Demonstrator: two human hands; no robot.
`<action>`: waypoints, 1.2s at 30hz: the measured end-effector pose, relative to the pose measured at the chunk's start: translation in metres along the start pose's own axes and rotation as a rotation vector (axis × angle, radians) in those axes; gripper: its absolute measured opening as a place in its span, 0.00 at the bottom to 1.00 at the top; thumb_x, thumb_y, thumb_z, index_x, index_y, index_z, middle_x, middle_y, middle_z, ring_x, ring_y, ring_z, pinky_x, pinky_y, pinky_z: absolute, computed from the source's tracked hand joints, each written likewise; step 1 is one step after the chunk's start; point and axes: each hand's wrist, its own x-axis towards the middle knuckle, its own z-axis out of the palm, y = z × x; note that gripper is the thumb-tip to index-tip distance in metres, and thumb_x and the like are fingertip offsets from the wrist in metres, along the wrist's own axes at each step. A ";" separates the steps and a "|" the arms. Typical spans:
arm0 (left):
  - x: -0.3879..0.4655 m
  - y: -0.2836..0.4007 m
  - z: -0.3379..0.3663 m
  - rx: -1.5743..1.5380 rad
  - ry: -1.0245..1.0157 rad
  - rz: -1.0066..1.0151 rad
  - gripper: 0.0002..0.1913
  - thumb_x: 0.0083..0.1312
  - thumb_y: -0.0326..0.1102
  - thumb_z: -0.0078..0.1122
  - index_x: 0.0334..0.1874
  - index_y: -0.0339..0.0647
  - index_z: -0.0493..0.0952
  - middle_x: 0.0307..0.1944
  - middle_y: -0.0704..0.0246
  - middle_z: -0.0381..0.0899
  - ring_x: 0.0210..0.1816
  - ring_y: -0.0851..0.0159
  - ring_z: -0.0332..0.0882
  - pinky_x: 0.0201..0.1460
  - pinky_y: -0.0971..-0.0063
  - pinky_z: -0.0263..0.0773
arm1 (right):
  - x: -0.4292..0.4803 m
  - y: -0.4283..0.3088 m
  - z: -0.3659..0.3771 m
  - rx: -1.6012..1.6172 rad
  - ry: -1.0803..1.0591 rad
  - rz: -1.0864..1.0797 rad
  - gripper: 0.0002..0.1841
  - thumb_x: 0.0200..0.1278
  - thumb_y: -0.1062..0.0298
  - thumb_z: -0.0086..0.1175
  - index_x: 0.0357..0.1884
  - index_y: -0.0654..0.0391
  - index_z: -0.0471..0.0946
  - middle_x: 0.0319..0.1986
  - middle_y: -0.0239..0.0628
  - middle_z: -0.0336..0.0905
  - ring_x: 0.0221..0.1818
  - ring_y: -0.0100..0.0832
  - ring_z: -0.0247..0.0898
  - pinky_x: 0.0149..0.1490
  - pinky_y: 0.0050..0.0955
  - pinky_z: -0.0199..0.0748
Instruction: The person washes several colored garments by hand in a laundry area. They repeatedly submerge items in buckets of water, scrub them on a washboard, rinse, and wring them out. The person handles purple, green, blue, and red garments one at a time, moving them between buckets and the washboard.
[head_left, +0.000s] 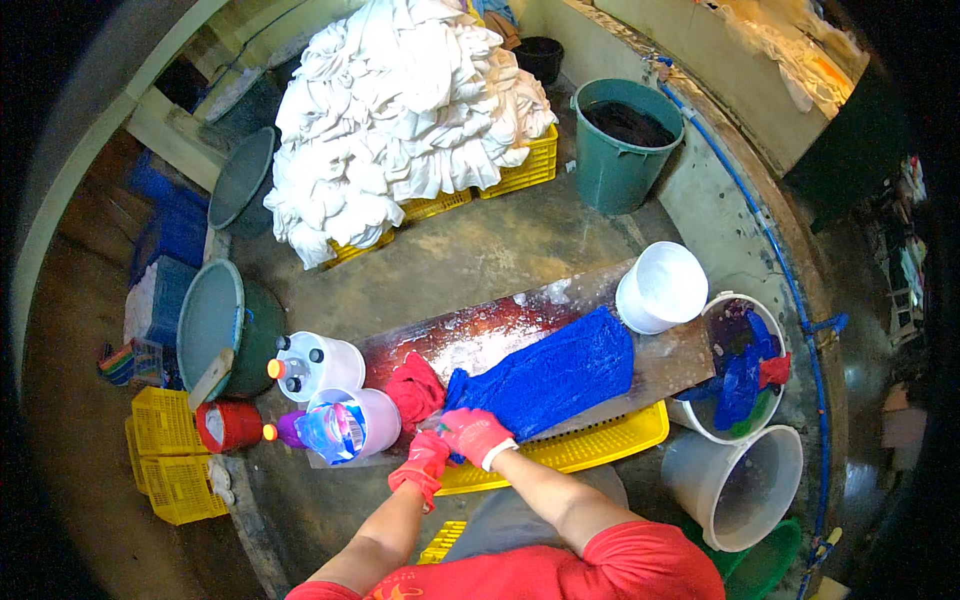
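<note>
A wet blue cloth (555, 367) lies spread on a soapy wooden board (480, 330). My right hand (474, 435), in a red glove, is at the cloth's near left end. My left hand (422, 459), also red-gloved, touches the right one just to its left. A small, partly hidden thing shows between the fingers; whether it is a bunched cloth end or a tool I cannot tell. A crumpled red cloth (415, 390) lies just beyond my hands. A white bucket (661, 289) stands on the board's far right part.
White pails (322, 367) with bottles and a detergent bag (334, 431) stand left. A yellow basket (630, 442) sits under the board's near edge. At right are a bucket of wet cloths (742, 367) and a pale bucket (731, 487). Beyond, white laundry (405, 112) is heaped on yellow crates.
</note>
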 end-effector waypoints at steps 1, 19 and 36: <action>0.000 -0.001 -0.001 0.042 0.005 0.005 0.31 0.71 0.57 0.67 0.42 0.24 0.85 0.35 0.51 0.89 0.28 0.55 0.90 0.28 0.61 0.84 | 0.006 -0.004 -0.001 -0.012 -0.166 -0.092 0.14 0.72 0.51 0.53 0.42 0.49 0.83 0.44 0.50 0.87 0.47 0.55 0.85 0.49 0.56 0.82; -0.029 0.080 -0.009 0.452 0.725 0.519 0.25 0.67 0.60 0.68 0.41 0.39 0.85 0.39 0.48 0.87 0.43 0.39 0.85 0.45 0.48 0.78 | -0.202 0.128 -0.217 0.206 0.293 0.725 0.44 0.62 0.40 0.71 0.70 0.65 0.75 0.64 0.57 0.80 0.68 0.51 0.77 0.71 0.42 0.73; 0.043 0.152 0.014 0.540 0.067 0.367 0.22 0.77 0.51 0.56 0.55 0.37 0.80 0.42 0.53 0.89 0.41 0.44 0.87 0.43 0.52 0.81 | -0.401 0.206 -0.405 0.261 1.139 0.831 0.42 0.62 0.44 0.74 0.71 0.63 0.75 0.65 0.51 0.80 0.67 0.43 0.75 0.71 0.39 0.69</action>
